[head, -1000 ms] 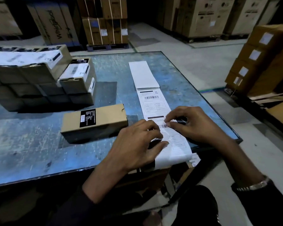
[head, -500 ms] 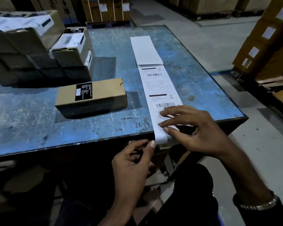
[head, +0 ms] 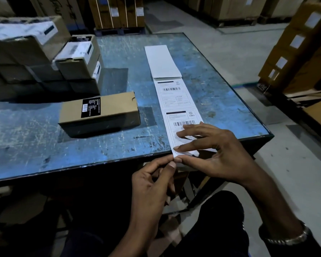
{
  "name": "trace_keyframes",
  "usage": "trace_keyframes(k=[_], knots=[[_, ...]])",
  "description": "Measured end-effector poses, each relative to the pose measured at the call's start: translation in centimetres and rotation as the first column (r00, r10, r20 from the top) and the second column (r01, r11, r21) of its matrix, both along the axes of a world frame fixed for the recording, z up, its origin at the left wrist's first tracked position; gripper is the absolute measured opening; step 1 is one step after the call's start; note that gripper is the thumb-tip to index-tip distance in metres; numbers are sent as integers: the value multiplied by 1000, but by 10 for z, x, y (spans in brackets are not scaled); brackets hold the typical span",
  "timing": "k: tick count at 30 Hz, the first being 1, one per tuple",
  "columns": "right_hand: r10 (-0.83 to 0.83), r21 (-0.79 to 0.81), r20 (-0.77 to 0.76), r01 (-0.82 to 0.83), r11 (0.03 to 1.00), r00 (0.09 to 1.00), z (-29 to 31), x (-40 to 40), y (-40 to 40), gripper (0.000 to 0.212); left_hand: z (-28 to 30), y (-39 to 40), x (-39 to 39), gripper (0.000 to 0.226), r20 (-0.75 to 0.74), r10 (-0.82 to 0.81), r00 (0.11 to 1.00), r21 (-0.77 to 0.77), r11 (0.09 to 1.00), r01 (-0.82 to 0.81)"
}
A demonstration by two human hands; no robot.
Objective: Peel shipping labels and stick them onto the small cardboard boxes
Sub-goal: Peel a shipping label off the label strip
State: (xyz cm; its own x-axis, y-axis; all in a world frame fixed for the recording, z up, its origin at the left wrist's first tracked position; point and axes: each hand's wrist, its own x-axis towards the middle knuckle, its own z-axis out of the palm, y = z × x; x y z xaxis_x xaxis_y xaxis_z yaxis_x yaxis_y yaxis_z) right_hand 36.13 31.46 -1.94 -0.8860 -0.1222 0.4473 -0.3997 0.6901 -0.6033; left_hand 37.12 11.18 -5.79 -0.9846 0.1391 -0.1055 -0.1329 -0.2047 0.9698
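Label strip [head: 176, 101] near end behind right hand [head: 217, 154]; small print unreadable; stacked boxes [head: 24, 58] cut off left.

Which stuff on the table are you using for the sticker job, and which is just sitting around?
Used now:
white strip of printed shipping labels
plain brown cardboard box with black sticker
left hand
right hand

Just sitting:
stacked, already labelled boxes
blue scratched metal table
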Motion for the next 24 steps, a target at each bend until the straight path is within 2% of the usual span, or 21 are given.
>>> trace_keyframes(k=[7, 10, 12, 15, 24], knots=[[-31, 34, 55, 29, 999, 998, 11, 0, -9, 18, 6, 1, -6, 12, -65, 14, 998, -11, 1000, -14], [-54, -30, 137, 58, 998, 989, 13, 0, -12, 17, 9, 1, -7, 12, -75, 7, 997, -17, 1000, -9], [-43, -84, 202, 61, 995, 978, 15, 0, -13, 7, 10, 0, -7, 13, -81, -5, 997, -26, 1000, 3], [-56, -110, 269, 89, 990, 961, 20, -1, -17, 14, 8, 0, -7, 16, -83, -7, 997, -46, 999, 3], [-73, -96, 235, 98, 991, 969, 20, -2, -16, 6, 6, -1, -5, 9, -70, 2, 998, -48, 999, -5]])
